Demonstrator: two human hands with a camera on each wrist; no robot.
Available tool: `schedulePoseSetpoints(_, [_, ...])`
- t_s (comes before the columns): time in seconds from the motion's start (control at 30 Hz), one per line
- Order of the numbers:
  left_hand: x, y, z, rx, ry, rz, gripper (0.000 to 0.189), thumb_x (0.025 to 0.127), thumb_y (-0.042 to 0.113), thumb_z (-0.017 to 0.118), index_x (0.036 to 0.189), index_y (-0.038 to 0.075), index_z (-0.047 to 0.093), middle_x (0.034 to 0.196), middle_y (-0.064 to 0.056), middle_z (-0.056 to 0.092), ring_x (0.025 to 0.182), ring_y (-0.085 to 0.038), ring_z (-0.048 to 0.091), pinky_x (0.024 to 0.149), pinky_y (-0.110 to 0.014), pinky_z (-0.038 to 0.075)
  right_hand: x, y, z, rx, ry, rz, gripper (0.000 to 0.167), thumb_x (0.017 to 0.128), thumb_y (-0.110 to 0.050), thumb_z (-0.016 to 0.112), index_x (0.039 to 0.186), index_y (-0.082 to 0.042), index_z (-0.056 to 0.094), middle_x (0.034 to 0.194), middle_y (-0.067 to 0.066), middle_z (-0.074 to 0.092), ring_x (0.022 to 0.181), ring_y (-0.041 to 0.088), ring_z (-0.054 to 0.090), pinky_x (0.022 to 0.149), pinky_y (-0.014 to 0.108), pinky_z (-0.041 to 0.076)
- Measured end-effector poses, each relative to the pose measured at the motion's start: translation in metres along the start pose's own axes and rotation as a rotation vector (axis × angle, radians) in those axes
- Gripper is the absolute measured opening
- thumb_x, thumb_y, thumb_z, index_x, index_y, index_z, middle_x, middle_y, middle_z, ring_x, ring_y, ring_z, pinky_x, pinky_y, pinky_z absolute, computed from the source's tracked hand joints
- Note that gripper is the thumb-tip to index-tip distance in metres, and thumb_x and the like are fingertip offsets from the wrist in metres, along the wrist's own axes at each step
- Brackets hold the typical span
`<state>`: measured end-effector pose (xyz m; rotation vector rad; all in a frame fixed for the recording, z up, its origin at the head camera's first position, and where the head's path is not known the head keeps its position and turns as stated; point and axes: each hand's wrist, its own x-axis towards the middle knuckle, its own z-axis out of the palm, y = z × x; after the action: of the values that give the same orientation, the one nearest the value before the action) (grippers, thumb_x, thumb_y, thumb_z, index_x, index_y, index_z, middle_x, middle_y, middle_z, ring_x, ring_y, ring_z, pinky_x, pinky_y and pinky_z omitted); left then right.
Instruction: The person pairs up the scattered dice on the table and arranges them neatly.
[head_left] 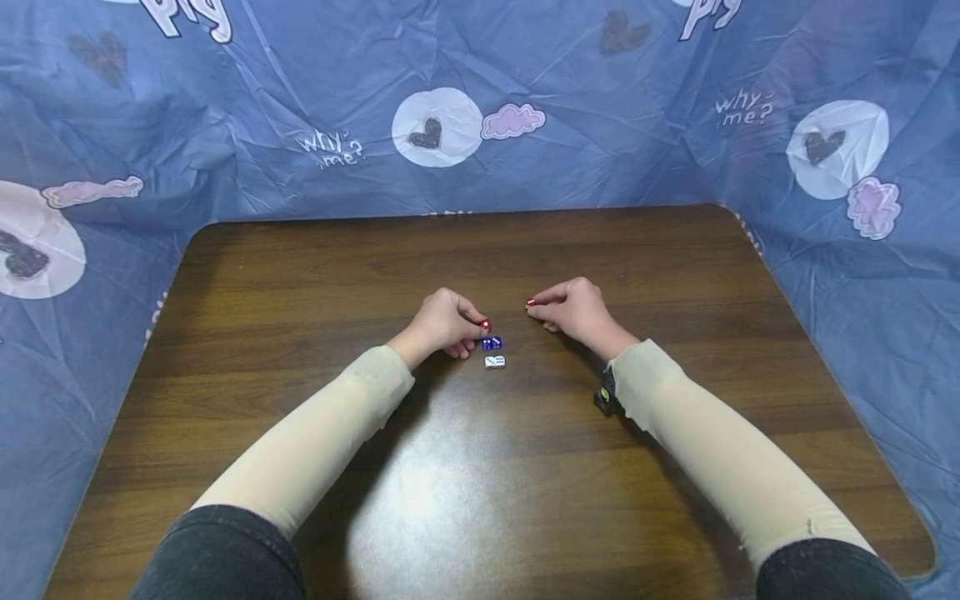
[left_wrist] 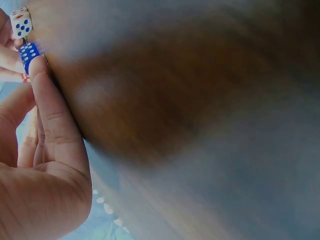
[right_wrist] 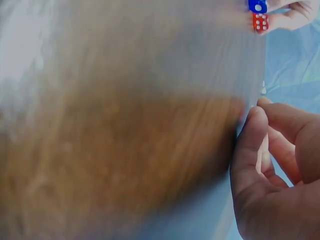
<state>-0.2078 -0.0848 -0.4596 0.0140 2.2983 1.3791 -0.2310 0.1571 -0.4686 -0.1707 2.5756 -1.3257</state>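
On the dark brown wooden table (head_left: 465, 467), three small dice sit near the middle, just in front of the person's left hand (head_left: 441, 323). That hand's fingers are curled, and its fingertips pinch a small red die with white pips (head_left: 485, 325). Directly below it in the head view lies a translucent blue die with white pips (head_left: 491, 342), touching or almost touching the red one. A white die with blue pips (head_left: 494, 362) lies just beside the blue one, nearer the person.

The right hand (head_left: 573, 310) rests on the table a little apart from the dice, across a bare strip of wood. Its thumb and forefinger are closed on a second small red die (head_left: 529, 304) at the fingertips; the other fingers are tucked under.

Both forearms wear beige sleeves (head_left: 315, 442), and a black wrist-mounted device (head_left: 604, 395) sits at the right wrist. A crumpled blue cloth printed with hearts, clouds and lettering (head_left: 247, 108) hangs behind and around the table's edges. Nothing lies between the hands and the dice.
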Motion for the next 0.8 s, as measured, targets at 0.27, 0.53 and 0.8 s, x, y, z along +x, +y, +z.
schedulePoseSetpoints(0.27, [0.0,0.0,0.0,0.002,0.0,-0.01,0.012,0.088,0.003,0.081,0.099,0.003,0.079,0.065,-0.016,0.069,0.048,-0.02,0.066,0.048,-0.034,0.06,-0.003,-0.007,0.013,0.005,-0.099,-0.007,0.014,0.088,-0.016,0.083,0.098,-0.006,0.081,0.083,0.003,0.076,0.068,0.018,0.071,0.06,0.031,0.062])
schedulePoseSetpoints(0.53, [0.0,-0.001,-0.001,0.01,0.0,-0.005,0.012,0.088,0.003,0.08,0.1,0.003,0.079,0.066,-0.016,0.069,0.049,-0.02,0.066,0.049,-0.034,0.061,-0.004,-0.02,0.024,-0.026,-0.146,-0.023,0.015,0.088,-0.016,0.083,0.099,-0.006,0.081,0.083,0.003,0.076,0.066,0.016,0.071,0.059,0.03,0.061])
schedulePoseSetpoints(0.8, [0.0,-0.001,-0.001,-0.002,-0.005,-0.004,0.012,0.088,0.003,0.08,0.099,0.003,0.079,0.066,-0.017,0.069,0.049,-0.02,0.067,0.05,-0.035,0.061,-0.003,-0.024,0.029,-0.101,-0.168,-0.073,0.014,0.088,-0.018,0.083,0.099,-0.01,0.082,0.076,-0.001,0.074,0.063,0.016,0.069,0.057,0.029,0.059])
